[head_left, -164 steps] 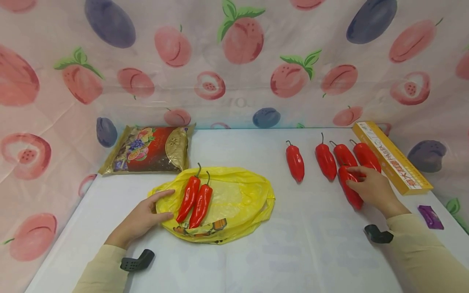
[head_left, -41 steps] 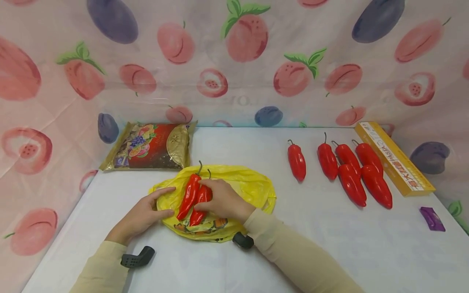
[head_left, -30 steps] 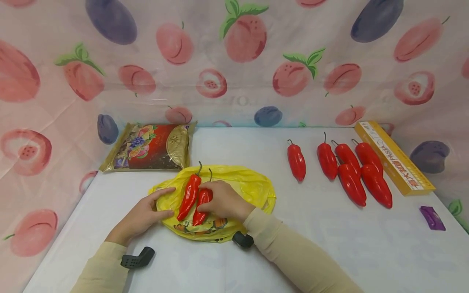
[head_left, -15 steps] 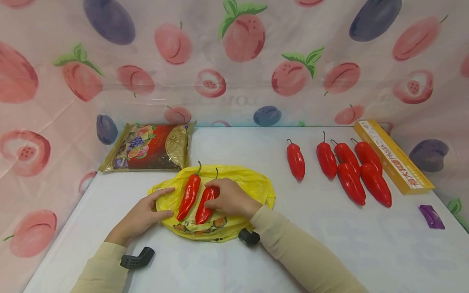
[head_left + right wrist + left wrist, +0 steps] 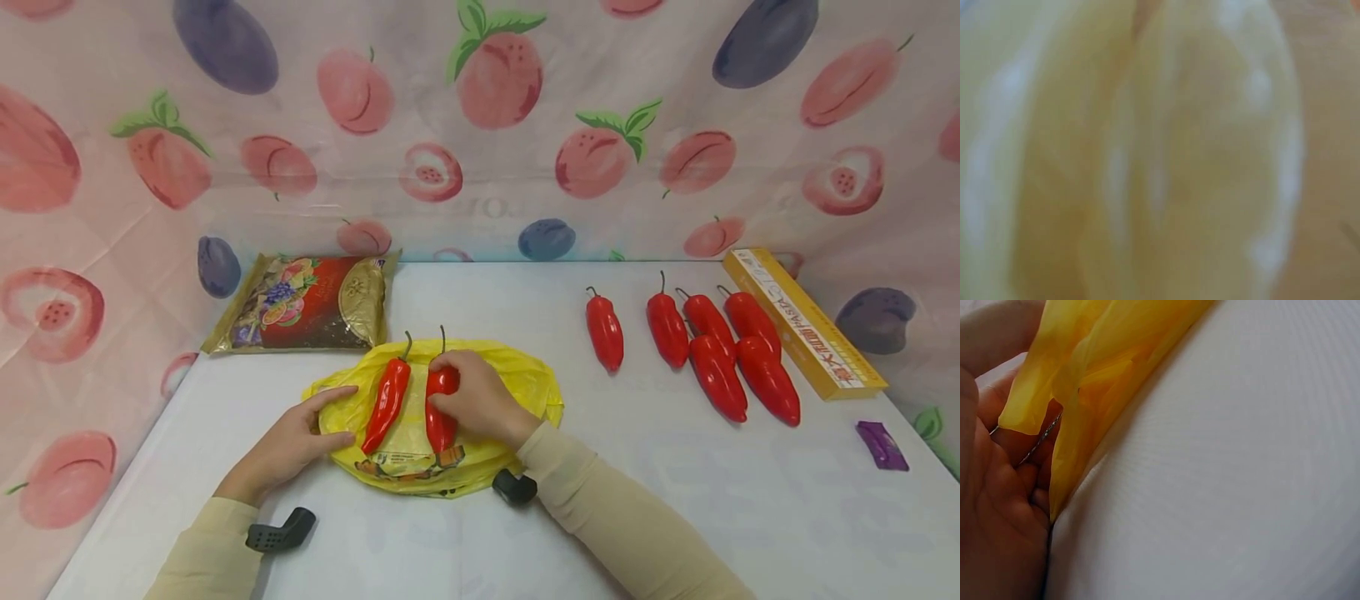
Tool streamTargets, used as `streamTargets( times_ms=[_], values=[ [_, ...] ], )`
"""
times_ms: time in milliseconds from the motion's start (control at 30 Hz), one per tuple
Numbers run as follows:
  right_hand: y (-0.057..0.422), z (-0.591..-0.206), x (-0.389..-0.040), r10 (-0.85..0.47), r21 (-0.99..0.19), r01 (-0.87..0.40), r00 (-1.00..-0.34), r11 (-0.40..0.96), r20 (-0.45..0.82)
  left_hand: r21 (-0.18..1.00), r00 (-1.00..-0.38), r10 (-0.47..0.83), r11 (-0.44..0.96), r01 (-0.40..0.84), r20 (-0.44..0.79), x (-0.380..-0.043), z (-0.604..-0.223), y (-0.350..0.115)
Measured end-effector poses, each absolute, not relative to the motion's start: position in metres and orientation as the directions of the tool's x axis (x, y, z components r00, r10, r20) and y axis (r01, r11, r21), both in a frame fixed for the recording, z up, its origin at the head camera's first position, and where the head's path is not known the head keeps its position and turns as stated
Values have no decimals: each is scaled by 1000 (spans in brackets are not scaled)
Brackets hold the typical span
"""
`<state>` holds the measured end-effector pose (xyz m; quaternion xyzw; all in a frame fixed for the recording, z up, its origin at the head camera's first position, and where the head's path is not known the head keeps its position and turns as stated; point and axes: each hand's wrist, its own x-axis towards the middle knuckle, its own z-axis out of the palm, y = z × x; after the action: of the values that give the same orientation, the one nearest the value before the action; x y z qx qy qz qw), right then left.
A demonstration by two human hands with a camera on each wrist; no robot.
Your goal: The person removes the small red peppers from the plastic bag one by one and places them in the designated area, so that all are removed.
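A yellow plastic bag (image 5: pixel 510 379) lies spread on the table, with two glossy red chili peppers on its middle. My left hand (image 5: pixel 288 446) touches the bag's left edge, thumb and index finger spread apart. In the left wrist view, yellow plastic folds (image 5: pixel 1085 375) hang in front of the fingers. The left chili pepper (image 5: pixel 387 404) lies slanted, untouched. My right hand (image 5: pixel 483 400) grips the other chili pepper (image 5: pixel 441 425) round its upper part, stem pointing away. Blurred yellow plastic folds (image 5: pixel 1210 156) fill most of the right wrist view.
Several red peppers (image 5: pixel 718 379) lie grouped on the right, with a single pepper (image 5: pixel 604 333) left of them. A yellow pasta box (image 5: pixel 806 325) stands beside the group. A small purple packet (image 5: pixel 882 445) lies at the right. A gold-and-red bag (image 5: pixel 300 304) sits back left.
The right hand has left a pepper in the right-hand group, gripped a chili pepper on the bag and shifted it right, apart from the other. The left hand stays in place.
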<state>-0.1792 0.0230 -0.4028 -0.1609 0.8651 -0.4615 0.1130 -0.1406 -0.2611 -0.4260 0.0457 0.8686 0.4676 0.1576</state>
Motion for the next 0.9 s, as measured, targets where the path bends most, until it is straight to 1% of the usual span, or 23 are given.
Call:
streamTargets(
  times_ms=[167,433,767,900],
  values=[
    [31,-391,-183,-339,-869,-151,-941,470,-20,826,-945,230,559,-68,-233,-141,-426,-261],
    [62,-366,-191,-317,-856,-225,-945,465,76,834,-942,235,547,-75,-239,-141,-426,-262],
    [112,-352,-190,-320,-787,-260,-944,560,84,842,-942,236,534,-79,-237,-141,-428,-262],
    [133,-351,-190,-282,-767,-218,-958,604,51,844,-942,237,531,-78,-237,-142,-427,-262]
  ],
)
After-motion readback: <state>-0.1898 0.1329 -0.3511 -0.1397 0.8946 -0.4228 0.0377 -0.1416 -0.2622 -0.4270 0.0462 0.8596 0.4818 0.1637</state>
